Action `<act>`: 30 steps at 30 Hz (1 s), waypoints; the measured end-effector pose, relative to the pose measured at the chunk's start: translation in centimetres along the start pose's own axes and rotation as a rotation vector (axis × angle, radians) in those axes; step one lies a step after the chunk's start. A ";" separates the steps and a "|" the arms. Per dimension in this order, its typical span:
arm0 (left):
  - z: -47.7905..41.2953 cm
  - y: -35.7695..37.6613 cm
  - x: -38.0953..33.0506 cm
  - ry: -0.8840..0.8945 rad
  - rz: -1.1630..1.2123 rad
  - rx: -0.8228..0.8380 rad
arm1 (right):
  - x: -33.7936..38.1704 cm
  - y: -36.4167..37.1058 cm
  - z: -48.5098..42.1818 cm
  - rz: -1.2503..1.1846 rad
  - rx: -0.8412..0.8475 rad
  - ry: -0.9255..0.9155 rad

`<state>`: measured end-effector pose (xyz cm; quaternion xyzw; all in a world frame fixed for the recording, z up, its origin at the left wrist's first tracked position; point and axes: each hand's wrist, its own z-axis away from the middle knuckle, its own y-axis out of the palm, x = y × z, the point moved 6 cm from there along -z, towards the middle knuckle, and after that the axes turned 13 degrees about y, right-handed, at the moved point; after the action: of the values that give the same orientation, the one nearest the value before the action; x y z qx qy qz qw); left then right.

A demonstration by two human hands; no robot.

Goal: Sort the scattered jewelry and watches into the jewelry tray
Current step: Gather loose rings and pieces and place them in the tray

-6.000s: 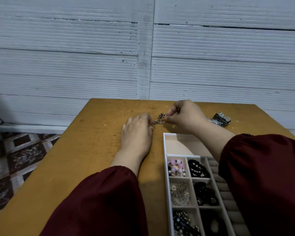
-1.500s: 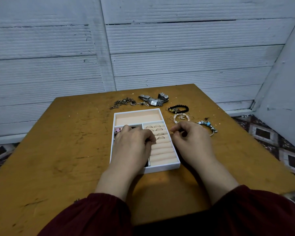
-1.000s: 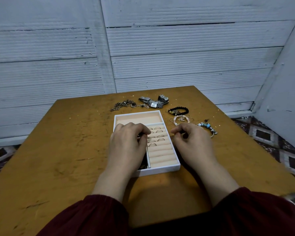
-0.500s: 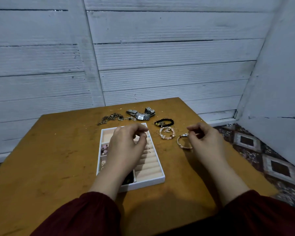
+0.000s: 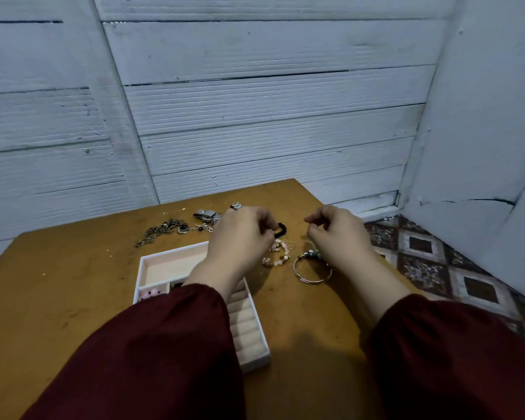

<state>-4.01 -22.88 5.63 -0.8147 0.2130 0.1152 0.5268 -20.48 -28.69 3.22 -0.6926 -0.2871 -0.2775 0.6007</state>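
The white jewelry tray [image 5: 164,266] lies on the wooden table, partly under my left sleeve. Its ring rolls [image 5: 245,325] and a compartment of pink beads [image 5: 150,294] show. My left hand [image 5: 243,237] reaches past the tray's right side, its fingertips closed on a black bead bracelet [image 5: 282,229]. A pink bead bracelet [image 5: 278,258] lies just below those fingers. My right hand [image 5: 337,234] hovers with its fingers pinched together and nothing visible in them. It is above a silver bangle [image 5: 311,273] that lies flat on the table.
A dark chain necklace [image 5: 164,230] and silver watches [image 5: 206,215] lie behind the tray near the table's far edge. The table's right edge [image 5: 385,256] drops to a patterned tile floor. White plank walls close in behind and on the right.
My left hand moved right, off the tray, onto the black bead bracelet. My right hand rose a little above the bangle. The camera tilted and swung further right.
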 end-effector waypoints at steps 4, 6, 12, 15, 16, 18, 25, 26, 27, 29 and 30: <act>-1.3 1.6 0.1 0.030 -0.123 0.142 | -0.1 1.0 -1.6 -0.012 0.000 0.024; -1.6 2.4 0.3 0.031 -0.134 0.203 | -0.3 1.7 -2.1 -0.011 0.006 0.040; -1.7 4.0 0.9 0.018 -0.217 0.304 | -0.7 3.2 -2.9 0.006 -0.028 0.029; -1.2 4.3 1.1 0.022 -0.274 0.349 | -1.1 3.7 -3.0 0.009 -0.020 0.017; -1.1 4.3 1.0 0.027 -0.292 0.365 | -1.3 3.7 -3.0 0.008 -0.022 0.020; -1.0 4.4 0.9 0.035 -0.314 0.380 | -1.6 3.6 -3.1 0.014 -0.032 0.030; -1.3 4.7 0.2 0.098 -0.424 0.352 | -1.8 3.7 -3.2 0.052 -0.035 0.025; -1.3 4.7 0.1 0.112 -0.439 0.345 | -1.7 3.8 -3.2 0.054 -0.033 0.019; -1.3 4.7 0.0 0.125 -0.451 0.340 | -1.7 3.9 -3.2 0.055 -0.031 0.015; -1.3 4.7 -0.2 0.145 -0.458 0.324 | -1.5 3.9 -3.1 0.051 -0.025 0.012; -1.4 4.6 -0.2 0.147 -0.445 0.306 | -1.4 4.0 -3.1 0.051 -0.020 0.010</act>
<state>-6.37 -25.68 2.60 -0.7585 0.0815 -0.0964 0.6394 -18.63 -32.32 -0.06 -0.7044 -0.2633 -0.2685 0.6020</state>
